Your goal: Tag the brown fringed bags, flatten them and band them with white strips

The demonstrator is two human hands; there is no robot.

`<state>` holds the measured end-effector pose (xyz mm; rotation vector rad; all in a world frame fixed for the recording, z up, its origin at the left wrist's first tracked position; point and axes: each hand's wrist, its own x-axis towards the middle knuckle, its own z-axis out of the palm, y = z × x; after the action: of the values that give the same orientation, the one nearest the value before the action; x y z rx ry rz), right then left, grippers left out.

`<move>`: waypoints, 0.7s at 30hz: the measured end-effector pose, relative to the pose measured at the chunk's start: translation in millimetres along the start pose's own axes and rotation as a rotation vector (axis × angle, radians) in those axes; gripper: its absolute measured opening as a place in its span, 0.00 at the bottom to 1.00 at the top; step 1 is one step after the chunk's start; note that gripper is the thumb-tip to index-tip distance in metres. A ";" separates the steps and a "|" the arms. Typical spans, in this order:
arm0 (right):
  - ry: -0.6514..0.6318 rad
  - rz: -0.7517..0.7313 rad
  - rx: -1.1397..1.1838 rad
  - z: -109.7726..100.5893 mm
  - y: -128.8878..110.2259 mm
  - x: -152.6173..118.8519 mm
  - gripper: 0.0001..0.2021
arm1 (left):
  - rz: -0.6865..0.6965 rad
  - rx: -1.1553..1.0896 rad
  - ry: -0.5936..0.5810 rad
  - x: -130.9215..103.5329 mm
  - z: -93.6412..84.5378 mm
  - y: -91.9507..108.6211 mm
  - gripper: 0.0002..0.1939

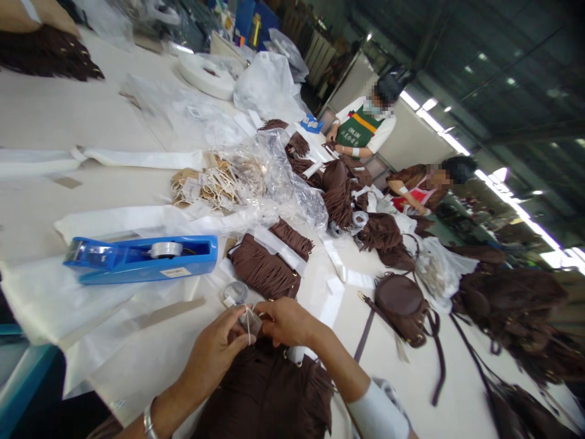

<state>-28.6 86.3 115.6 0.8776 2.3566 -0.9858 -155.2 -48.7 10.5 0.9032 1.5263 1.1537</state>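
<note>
Both hands meet above a dark brown fringed bag (269, 396) at the bottom centre. My left hand (219, 344), with a silver bangle at its wrist, is closed on a small clear packet (249, 323) with a white string. My right hand (283, 320) touches the packet's right side, its fingers bent and pressed together; what exactly they pinch is too small to tell. Just behind them lie a roll of clear tape (234, 293) and another brown fringed bag (267, 262) with a white strip around it.
A blue tape dispenser (192, 259) stands at the left. Tags with white strings (210, 186) and clear plastic bags (292, 183) lie beyond it. A round brown bag (400, 299) with straps is at the right. Two people (361, 131) work at the table's far side.
</note>
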 end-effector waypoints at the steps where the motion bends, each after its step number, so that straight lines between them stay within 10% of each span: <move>1: -0.014 -0.011 0.056 2.1 1.0 1.7 0.13 | 0.011 0.020 0.005 0.9 0.3 0.7 0.28; 9: 0.241 -0.033 0.472 23.5 6.1 -5.3 0.13 | -0.034 0.137 0.036 7.5 -2.6 6.2 0.28; 21: 0.566 0.189 0.060 61.5 -14.2 -2.2 0.03 | 0.039 0.190 0.022 7.2 -0.6 7.7 0.28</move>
<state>-27.9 31.9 83.5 1.5373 2.6291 -0.8094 -157.6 -40.0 16.1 1.0537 1.6631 1.0616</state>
